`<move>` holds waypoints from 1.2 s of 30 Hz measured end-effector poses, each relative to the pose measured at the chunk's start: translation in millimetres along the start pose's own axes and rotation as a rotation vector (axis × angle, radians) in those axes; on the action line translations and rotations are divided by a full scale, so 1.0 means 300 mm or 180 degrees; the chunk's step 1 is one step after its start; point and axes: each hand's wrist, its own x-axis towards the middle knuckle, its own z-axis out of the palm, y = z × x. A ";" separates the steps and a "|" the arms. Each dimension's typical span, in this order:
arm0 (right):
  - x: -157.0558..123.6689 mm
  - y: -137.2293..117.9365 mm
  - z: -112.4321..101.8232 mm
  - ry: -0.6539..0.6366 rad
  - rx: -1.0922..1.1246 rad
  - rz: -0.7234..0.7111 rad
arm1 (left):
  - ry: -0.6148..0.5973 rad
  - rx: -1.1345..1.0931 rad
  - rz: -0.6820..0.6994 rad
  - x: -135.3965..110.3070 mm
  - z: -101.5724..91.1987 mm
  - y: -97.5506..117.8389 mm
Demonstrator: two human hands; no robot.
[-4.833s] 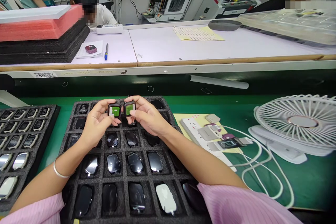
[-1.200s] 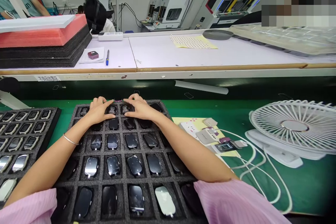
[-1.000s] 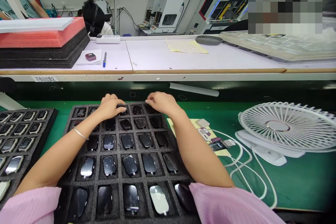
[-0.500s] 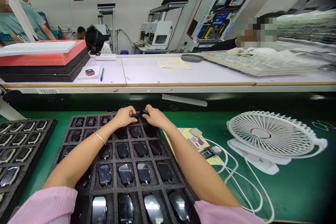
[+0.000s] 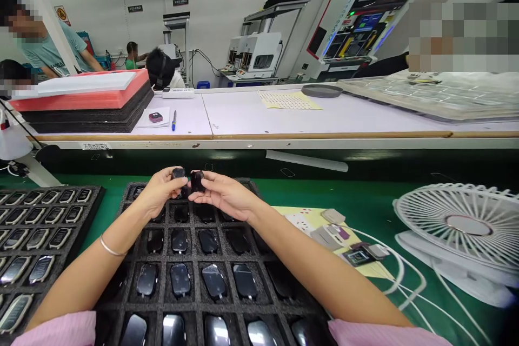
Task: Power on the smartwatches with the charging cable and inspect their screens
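Observation:
Over the far rows of a black foam tray (image 5: 162, 303), my left hand (image 5: 161, 190) pinches a small dark smartwatch body (image 5: 179, 174) between thumb and fingers. Close beside it, my right hand (image 5: 227, 194) grips another black smartwatch body (image 5: 197, 181), its palm side partly turned up. The two pieces are held upright, nearly side by side; whether they touch I cannot tell. Below them, the tray's compartments hold several dark, glossy watch bodies, such as one watch body (image 5: 180, 279) in a middle row. My forearms hide part of the tray's sides.
Left lies a second foam tray (image 5: 87, 227) with light-framed watch cases. At right are a white fan (image 5: 458, 227), white cables (image 5: 405, 275) and a yellow sheet (image 5: 375, 270) bearing small devices. A raised white shelf (image 5: 239, 119) runs behind, with foam sheets (image 5: 81, 113). Other people are beyond it.
Both hands have risen from the tray's far compartments, bringing the two watch bodies up and together, more plainly visible. The camera view has swung left, so the surroundings appear farther right.

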 end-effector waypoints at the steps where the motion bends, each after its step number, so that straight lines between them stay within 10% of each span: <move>1: -0.004 0.011 0.015 -0.0007 0.0081 -0.0039 | 0.0116 0.0004 0.0000 -0.012 -0.002 -0.005; 36: -0.064 0.109 0.019 -0.0332 0.0315 -0.0360 | 0.0624 0.1568 0.0856 -0.132 0.039 -0.077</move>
